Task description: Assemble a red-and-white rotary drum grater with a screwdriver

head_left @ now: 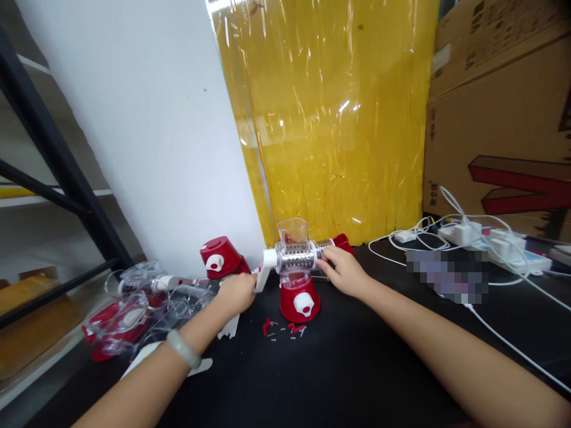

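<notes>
A rotary drum grater stands upright on the black table, with a red base (300,302), a clear housing (293,230) and a perforated metal drum (298,258) lying crosswise in it. My left hand (237,291) is closed around the grip at the end of the white crank handle (266,267); the grip itself is mostly hidden. On the other side, the fingers of my right hand (342,270) close on the drum's white right-hand rim. Small red pieces (294,327) and several short, pale bits lie in front of the base.
Behind my left hand stands another red base (223,257). Clear housings (181,306) and red parts crowd the left side. To the right lie a phone with a cable, a power strip (513,252) with white cords, and a cardboard box (499,131). A yellow plastic curtain (330,119) hangs behind.
</notes>
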Motion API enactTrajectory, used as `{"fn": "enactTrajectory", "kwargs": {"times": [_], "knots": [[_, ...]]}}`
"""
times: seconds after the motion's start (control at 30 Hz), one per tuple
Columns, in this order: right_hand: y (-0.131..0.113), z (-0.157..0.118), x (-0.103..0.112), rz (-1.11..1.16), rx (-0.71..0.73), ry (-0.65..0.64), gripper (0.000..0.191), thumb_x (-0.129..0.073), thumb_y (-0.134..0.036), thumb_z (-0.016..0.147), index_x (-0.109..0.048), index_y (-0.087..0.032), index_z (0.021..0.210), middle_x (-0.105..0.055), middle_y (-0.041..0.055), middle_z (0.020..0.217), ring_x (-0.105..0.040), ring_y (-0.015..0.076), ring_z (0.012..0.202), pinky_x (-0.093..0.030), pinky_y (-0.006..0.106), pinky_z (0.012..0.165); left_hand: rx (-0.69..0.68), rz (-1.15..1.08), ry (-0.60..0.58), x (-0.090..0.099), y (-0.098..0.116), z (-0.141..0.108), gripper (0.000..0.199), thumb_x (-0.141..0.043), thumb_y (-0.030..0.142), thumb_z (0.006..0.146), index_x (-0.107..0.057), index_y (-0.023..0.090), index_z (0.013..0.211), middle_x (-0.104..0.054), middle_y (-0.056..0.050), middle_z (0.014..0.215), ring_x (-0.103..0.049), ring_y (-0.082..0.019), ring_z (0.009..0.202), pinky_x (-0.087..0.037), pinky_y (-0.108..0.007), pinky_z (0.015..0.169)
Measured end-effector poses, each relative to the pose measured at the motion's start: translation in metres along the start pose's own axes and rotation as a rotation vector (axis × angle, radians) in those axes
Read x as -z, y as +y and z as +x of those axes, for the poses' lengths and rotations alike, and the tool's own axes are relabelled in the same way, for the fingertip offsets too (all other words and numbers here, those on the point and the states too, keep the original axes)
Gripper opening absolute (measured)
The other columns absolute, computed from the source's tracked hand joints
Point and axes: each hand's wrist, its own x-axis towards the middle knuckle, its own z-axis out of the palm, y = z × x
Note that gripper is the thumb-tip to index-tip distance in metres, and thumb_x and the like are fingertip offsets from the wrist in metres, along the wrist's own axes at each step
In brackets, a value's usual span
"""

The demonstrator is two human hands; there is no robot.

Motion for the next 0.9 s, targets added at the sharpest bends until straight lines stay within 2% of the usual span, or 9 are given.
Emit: {"fn": "enactTrajectory", "kwargs": {"times": [0.13,0.23,0.3,0.4,0.53,0.6,0.7,0.83,0.9], "knots": [[-0.001,0.001,0.000,0.014,-0.017,0.004,0.031,-0.045,-0.035,0.096,-0.035,-0.023,0.069,-0.045,-0.0004,0.069,-0.046,0.0167,0.066,-0.034,0.029,0.062,-0.084,-0.031,-0.073,0.007,0.017,-0.058,0.021,-0.048,0.023,0.088,-0.067,0.017,0.090,-0.074,-0.013,0.089,-0.073,-0.029,0.083,-0.054,-0.036,0.071],[0.000,0.000,-0.001,0.037,-0.034,-0.003,0.032,-0.045,-0.035,0.096,-0.034,-0.023,0.068,-0.044,-0.0010,0.067,-0.045,0.0166,0.064,-0.033,0.029,0.061,-0.129,0.014,-0.086,0.043,0.029,-0.093,0.017,-0.049,0.018,0.086,-0.065,0.018,0.091,-0.074,-0.011,0.089,-0.072,-0.030,0.082,-0.053,-0.037,0.068],[0.001,0.000,-0.002,0.047,-0.041,-0.010,0.032,-0.045,-0.035,0.096,-0.034,-0.023,0.068,-0.044,-0.0012,0.067,-0.045,0.0164,0.064,-0.033,0.028,0.061,-0.119,0.086,0.002,0.075,0.034,-0.105,0.016,-0.051,0.015,0.084,-0.065,0.019,0.090,-0.073,-0.009,0.085,-0.071,-0.029,0.075,-0.050,-0.035,0.060],[0.002,-0.001,-0.004,0.044,-0.053,-0.016,0.031,-0.045,-0.035,0.096,-0.035,-0.023,0.069,-0.045,-0.0013,0.067,-0.046,0.0162,0.064,-0.033,0.028,0.061,-0.058,0.207,0.253,0.119,0.034,-0.098,0.015,-0.051,0.017,0.085,-0.065,0.021,0.089,-0.069,-0.007,0.075,-0.068,-0.027,0.069,-0.043,-0.033,0.054],[0.002,-0.001,-0.005,0.045,-0.059,-0.020,0.031,-0.044,-0.035,0.096,-0.035,-0.023,0.069,-0.045,-0.0011,0.067,-0.046,0.0164,0.064,-0.033,0.029,0.062,0.082,0.247,0.487,0.155,0.019,-0.047,0.018,-0.046,0.016,0.087,-0.063,0.020,0.091,-0.070,-0.009,0.082,-0.068,-0.028,0.078,-0.041,-0.033,0.056],[0.002,0.000,-0.005,0.040,-0.054,-0.021,0.031,-0.044,-0.034,0.096,-0.035,-0.023,0.069,-0.045,-0.0011,0.067,-0.045,0.0165,0.064,-0.033,0.029,0.062,0.122,0.178,0.508,0.157,0.006,-0.012,0.026,-0.039,0.013,0.090,-0.063,0.017,0.098,-0.070,-0.014,0.091,-0.067,-0.031,0.088,-0.044,-0.036,0.065],[0.004,0.000,-0.004,0.025,-0.039,-0.025,0.031,-0.045,-0.035,0.096,-0.035,-0.023,0.069,-0.045,-0.0009,0.067,-0.045,0.0165,0.064,-0.034,0.029,0.062,0.138,0.090,0.425,0.143,-0.012,0.033,0.031,-0.036,0.005,0.089,-0.061,0.011,0.107,-0.068,-0.020,0.103,-0.064,-0.033,0.104,-0.047,-0.043,0.079],[0.007,0.000,-0.002,0.022,0.009,-0.017,0.031,-0.046,-0.035,0.096,-0.037,-0.023,0.069,-0.046,-0.0003,0.068,-0.046,0.0166,0.065,-0.036,0.029,0.062,0.141,-0.014,0.216,0.102,-0.024,0.062,0.021,-0.050,0.017,0.094,-0.062,0.010,0.110,-0.066,-0.018,0.109,-0.063,-0.030,0.105,-0.050,-0.046,0.087],[0.008,-0.001,0.001,0.025,0.043,-0.010,0.031,-0.046,-0.034,0.096,-0.038,-0.023,0.068,-0.048,0.0004,0.068,-0.047,0.0167,0.065,-0.037,0.029,0.062,0.120,-0.083,0.084,0.078,-0.024,0.065,0.034,-0.059,0.035,0.093,-0.057,0.016,0.121,-0.061,-0.009,0.121,-0.062,-0.023,0.104,-0.054,-0.044,0.088]]}}
